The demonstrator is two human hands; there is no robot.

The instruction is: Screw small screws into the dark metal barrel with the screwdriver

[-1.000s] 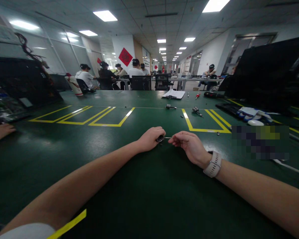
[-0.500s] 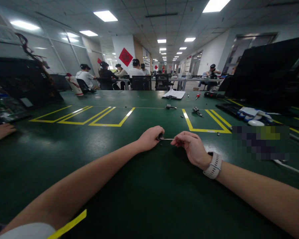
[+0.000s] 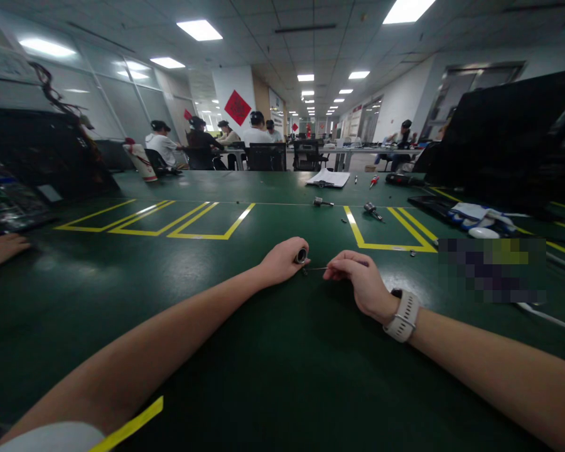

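Observation:
My left hand is wrapped round a short hollow metal cylinder, its open end facing right and toward me. Between the fingers of my right hand is a thin metal rod that points left. The rod's tip is beside a tiny dark part on the green table, just under the cylinder; whether they touch is too small to tell. Farther back lie two metal parts with shafts, one left of the other. A small dark piece lies to the right of my right hand.
Papers on a clipboard, a red tool and a power tool lie at the back. White-blue gloves are at right. Another person's hand rests at the left edge. Dark equipment stands on both sides.
The rod's tip has moved down from the cylinder's opening to the tiny part on the table. In my left hand the cylinder has turned, showing more of its opening.

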